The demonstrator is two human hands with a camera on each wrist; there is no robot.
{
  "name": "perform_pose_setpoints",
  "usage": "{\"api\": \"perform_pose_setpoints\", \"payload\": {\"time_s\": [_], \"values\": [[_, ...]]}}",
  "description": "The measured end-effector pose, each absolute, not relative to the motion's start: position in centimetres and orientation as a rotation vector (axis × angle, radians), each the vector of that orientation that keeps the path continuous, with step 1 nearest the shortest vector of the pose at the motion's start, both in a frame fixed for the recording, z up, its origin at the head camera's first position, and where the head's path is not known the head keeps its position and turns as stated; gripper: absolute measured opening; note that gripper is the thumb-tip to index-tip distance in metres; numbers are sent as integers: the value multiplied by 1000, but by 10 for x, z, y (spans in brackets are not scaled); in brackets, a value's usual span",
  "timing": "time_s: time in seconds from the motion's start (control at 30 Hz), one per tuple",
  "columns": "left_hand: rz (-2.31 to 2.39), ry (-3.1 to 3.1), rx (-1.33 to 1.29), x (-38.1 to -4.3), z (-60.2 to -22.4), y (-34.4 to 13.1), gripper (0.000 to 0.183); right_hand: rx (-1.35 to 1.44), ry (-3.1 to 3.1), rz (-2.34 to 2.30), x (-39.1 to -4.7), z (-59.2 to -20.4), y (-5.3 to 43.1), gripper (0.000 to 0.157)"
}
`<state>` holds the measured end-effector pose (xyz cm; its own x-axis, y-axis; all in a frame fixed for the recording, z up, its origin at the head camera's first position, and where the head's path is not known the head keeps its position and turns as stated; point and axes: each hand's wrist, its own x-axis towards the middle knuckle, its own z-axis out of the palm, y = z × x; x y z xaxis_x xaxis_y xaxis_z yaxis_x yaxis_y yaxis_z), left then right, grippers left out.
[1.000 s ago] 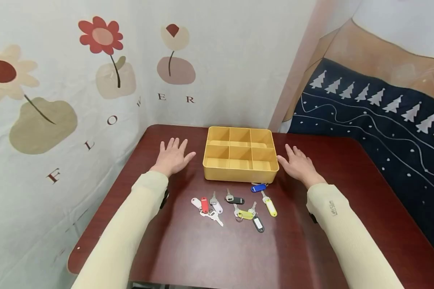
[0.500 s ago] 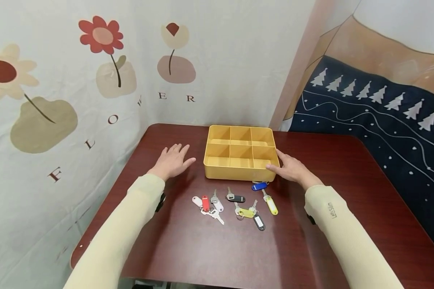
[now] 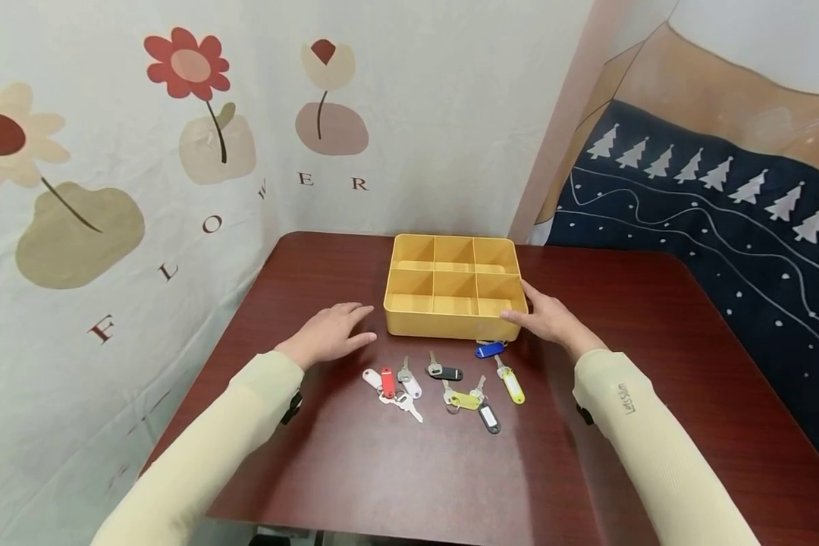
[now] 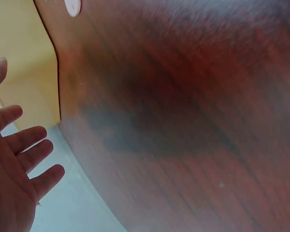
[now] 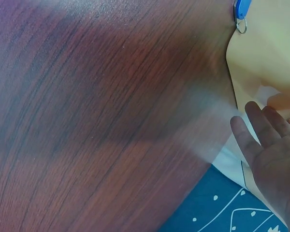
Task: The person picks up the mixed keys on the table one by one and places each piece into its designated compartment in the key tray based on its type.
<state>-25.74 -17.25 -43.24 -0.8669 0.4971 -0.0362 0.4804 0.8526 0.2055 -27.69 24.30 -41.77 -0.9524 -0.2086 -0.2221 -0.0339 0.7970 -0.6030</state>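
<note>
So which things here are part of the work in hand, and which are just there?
In hand:
right hand touching the yellow tray
left hand, flat beside it
tagged keys

Just there:
table
flower cloth
tree cloth

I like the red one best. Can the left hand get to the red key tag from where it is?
Probably yes. The left hand lies open on the table, and the red key tag sits close by with nothing between them.

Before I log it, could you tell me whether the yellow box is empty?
Empty: all six compartments of the yellow box show bare floors; the tagged keys lie on the table before it.
</note>
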Motion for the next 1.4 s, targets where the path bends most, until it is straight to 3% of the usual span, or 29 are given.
{"api": "perform_pose_setpoints", "payload": {"time_s": [0.5,1.0,1.4], "values": [[314,2785,1076,-229,-449,-171,43,-98,2643,-1008,-276,-414,241,107],[321,2745,1288,-224,-455,-164,34,-85,2624,-1008,-276,-417,240,107],[275,2705,1293,-222,-455,-150,32,-90,2624,-1021,-276,-419,241,107]]}}
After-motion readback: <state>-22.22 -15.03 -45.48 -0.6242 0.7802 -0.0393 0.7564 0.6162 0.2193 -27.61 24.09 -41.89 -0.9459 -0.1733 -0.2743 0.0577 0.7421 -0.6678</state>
